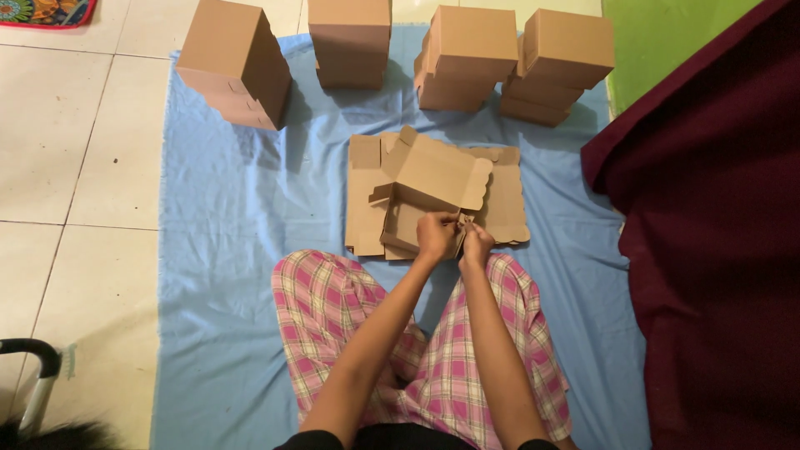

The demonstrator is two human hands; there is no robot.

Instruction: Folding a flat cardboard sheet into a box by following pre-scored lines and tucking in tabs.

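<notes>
A: Looks light and thin, the half-folded box (421,196), plain brown cardboard. Stiff in the flat panels, soft at the creases. Easy to bend or tear at the small tabs. Not slippery, probably.

B: Agreed. Lies on the blue cloth (225,250), just past the knees in pink checked trousers (492,350), on top of a flat sheet of cardboard (508,204). Best taken at the wall edges near a crease, not by the scalloped lid.

A: And the hands?

B: Left hand (435,235) closed in a pinch on the near wall. Right hand (477,243) touching beside it, fingers curled on the same edge.

A: Direction?

B: Long axis about 9 to 3 o'clock. Lid raised, leaning toward 1 o'clock. Four stacks of boxes (467,58) at 12 o'clock, well apart.
</notes>
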